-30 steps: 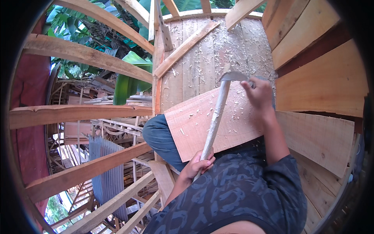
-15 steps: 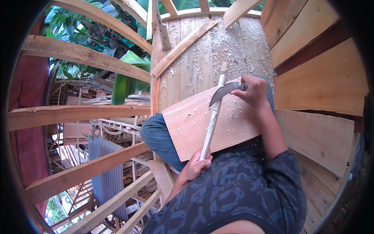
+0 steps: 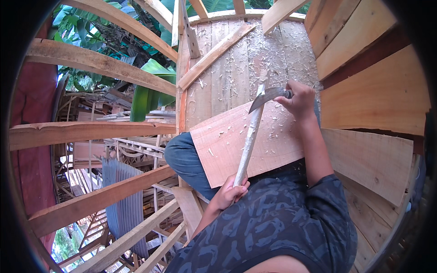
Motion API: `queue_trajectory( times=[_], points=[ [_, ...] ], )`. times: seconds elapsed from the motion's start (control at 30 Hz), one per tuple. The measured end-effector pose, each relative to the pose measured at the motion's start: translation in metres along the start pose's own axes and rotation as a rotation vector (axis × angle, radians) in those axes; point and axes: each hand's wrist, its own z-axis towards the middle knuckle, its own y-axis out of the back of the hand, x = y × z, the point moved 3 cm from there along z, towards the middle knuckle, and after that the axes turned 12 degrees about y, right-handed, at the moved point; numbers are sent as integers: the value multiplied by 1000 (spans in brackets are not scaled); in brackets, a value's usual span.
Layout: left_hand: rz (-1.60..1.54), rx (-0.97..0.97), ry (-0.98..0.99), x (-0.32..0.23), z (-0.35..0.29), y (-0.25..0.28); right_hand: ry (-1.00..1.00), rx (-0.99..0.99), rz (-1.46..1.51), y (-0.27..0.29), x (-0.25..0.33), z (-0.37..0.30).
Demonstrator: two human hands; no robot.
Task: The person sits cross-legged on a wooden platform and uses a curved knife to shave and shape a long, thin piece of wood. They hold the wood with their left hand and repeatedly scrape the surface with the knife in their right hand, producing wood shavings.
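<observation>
My left hand is closed round the near end of a pale whittled wooden stick, close to my belly. The stick slants away from me, its far end past the board's far edge. In my right hand is the handle of a knife with a curved grey blade. The blade lies across the upper part of the stick, its tip pointing left and toward me. Beneath the stick, a flat wooden board rests over my lap, with wood shavings scattered on it.
Shavings cover the plank floor ahead, where a loose wooden strip lies slantwise. Wide planks form a wall on my right. Wooden rails run along the left, with stacked timber, corrugated sheet and banana leaves beyond.
My right hand and the knife have moved a little away from me and rightward, toward the stick's far end. My left hand stays at the near end.
</observation>
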Motion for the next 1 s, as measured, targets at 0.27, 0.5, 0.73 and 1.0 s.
queue_trajectory(
  times=[0.27,0.5,0.73,1.0],
  points=[
    [-100,1,6,0,-4,5,-206,266,35,21,-9,7],
    [-35,-16,-81,-4,-6,9,-156,364,344,35,51,-9],
    [383,-379,-149,-1,-13,10,46,314,74,28,44,6],
    [364,-330,-210,-3,-11,-1,130,103,-16,18,13,9]
  ],
)
